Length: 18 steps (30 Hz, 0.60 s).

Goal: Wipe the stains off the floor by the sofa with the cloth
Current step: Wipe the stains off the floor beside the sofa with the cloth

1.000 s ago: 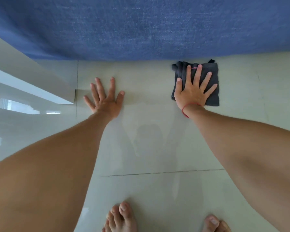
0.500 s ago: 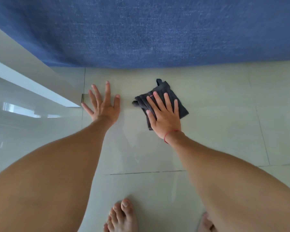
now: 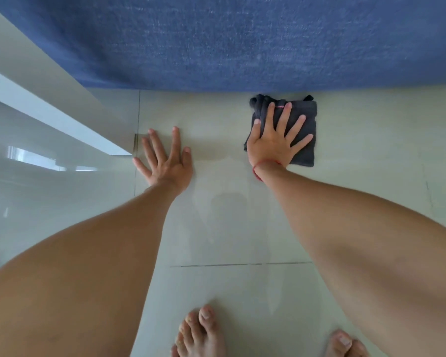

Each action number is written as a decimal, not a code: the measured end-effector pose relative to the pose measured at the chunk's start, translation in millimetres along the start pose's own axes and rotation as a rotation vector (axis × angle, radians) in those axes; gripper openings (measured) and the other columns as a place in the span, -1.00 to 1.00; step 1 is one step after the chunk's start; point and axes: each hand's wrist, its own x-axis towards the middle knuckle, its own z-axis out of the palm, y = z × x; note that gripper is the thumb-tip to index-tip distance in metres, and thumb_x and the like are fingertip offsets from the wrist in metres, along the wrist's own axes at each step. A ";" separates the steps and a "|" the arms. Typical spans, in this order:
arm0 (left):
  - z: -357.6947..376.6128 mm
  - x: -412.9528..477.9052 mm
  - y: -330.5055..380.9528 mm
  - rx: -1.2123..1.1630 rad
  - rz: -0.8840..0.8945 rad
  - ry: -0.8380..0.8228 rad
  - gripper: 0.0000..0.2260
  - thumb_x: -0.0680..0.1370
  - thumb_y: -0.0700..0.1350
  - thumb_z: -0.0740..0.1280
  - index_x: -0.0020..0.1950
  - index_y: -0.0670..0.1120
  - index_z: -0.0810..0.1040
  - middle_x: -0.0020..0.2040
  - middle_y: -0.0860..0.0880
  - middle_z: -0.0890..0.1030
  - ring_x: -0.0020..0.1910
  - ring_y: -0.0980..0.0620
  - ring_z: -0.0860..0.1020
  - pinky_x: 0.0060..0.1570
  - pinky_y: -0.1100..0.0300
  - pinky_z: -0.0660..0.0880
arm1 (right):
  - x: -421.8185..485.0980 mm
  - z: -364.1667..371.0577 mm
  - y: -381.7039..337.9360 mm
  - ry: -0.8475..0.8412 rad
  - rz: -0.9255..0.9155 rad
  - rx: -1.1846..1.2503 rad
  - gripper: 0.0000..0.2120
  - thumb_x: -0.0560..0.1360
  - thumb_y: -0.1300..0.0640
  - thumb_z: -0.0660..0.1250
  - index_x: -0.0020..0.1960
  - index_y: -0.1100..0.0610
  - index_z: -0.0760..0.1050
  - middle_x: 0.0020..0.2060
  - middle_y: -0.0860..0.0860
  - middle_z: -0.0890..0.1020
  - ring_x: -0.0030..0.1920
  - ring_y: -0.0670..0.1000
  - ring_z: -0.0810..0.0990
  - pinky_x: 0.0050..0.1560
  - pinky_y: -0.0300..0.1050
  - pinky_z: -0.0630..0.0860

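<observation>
From the head view, the person is bent low over a pale tiled floor [image 3: 358,215], both bare arms reaching forward toward the blue sofa [image 3: 242,39] that fills the top of the scene.

The right hand [image 3: 273,143] lies flat on a dark grey cloth [image 3: 305,140], fingers [image 3: 285,117] spread wide and straight, pressing down on it rather than gripping it. The cloth is folded into a rough square and sits on the floor just in front of the sofa's lower edge, its far side nearly touching the blue fabric; its left edge is bunched into folds beside the thumb. A thin red string [image 3: 262,166] circles the right wrist.

The left hand [image 3: 166,161] is planted palm-down on bare tile, well to the left of the cloth, fingers splayed open and holding nothing. Its little finger reaches toward the corner of a glossy white piece of furniture [image 3: 49,119] that runs in from the left edge.

Between the two hands the tile shows a faint damp sheen. I cannot make out any distinct stain from here. A dark grout line [image 3: 242,264] crosses the floor nearer the person, and bare toes of the left foot [image 3: 201,333] and the right foot [image 3: 345,343] show at the bottom.
</observation>
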 end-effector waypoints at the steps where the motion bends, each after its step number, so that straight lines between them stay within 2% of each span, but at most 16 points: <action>1: -0.1 0.3 -0.2 0.001 0.003 0.001 -0.51 0.63 0.17 -0.14 0.53 0.28 -0.24 0.56 -0.04 -0.36 0.55 -0.04 -0.34 0.43 -0.21 -0.32 | -0.6 2.2 -12.1 -0.012 -0.033 0.007 -0.49 0.62 -0.16 -0.12 0.55 -0.14 -0.06 0.58 -0.07 -0.11 0.55 0.19 -0.21 0.43 0.38 -0.30; 6: -2.9 2.5 -2.4 0.003 0.001 -0.036 -0.51 0.63 0.17 -0.13 0.53 0.30 -0.26 0.55 -0.02 -0.39 0.54 -0.03 -0.37 0.43 -0.20 -0.34 | -30.0 19.0 -56.6 -0.053 -0.286 -0.008 -0.50 0.62 -0.14 -0.06 0.54 -0.16 0.00 0.57 -0.09 -0.04 0.56 0.17 -0.15 0.43 0.35 -0.28; 11: -5.4 2.0 -2.2 -0.006 -0.008 -0.072 -0.51 0.63 0.19 -0.14 0.52 0.31 -0.28 0.55 -0.01 -0.41 0.53 -0.03 -0.39 0.44 -0.19 -0.35 | -59.6 18.5 -23.9 -0.100 -0.489 -0.042 -0.50 0.61 -0.16 -0.02 0.54 -0.16 0.05 0.57 -0.11 0.02 0.57 0.13 -0.09 0.50 0.25 -0.21; 13: -6.5 1.3 -1.2 -0.005 -0.009 -0.084 -0.50 0.62 0.19 -0.14 0.52 0.31 -0.27 0.55 -0.01 -0.41 0.53 -0.02 -0.38 0.44 -0.19 -0.35 | -73.6 16.6 -6.5 -0.094 -0.473 -0.040 -0.51 0.62 -0.16 -0.02 0.53 -0.16 0.07 0.56 -0.13 0.05 0.57 0.12 -0.06 0.51 0.22 -0.19; 15: -7.2 0.2 -0.5 -0.020 -0.014 -0.069 -0.50 0.63 0.17 -0.10 0.54 0.29 -0.23 0.56 -0.02 -0.37 0.54 -0.03 -0.36 0.45 -0.18 -0.34 | -83.3 15.1 6.4 -0.098 -0.360 -0.026 -0.51 0.63 -0.16 -0.06 0.54 -0.18 0.01 0.56 -0.17 0.00 0.57 0.09 -0.10 0.50 0.19 -0.23; 18: -5.6 -9.3 10.2 -0.166 -0.017 0.087 -0.50 0.63 0.07 0.07 0.57 0.14 0.06 0.60 -0.12 -0.15 0.58 -0.08 -0.18 0.49 -0.12 -0.22 | -78.6 8.6 13.4 -0.121 -0.084 0.047 -0.50 0.64 -0.15 -0.10 0.55 -0.18 -0.14 0.56 -0.19 -0.14 0.56 0.08 -0.22 0.48 0.17 -0.31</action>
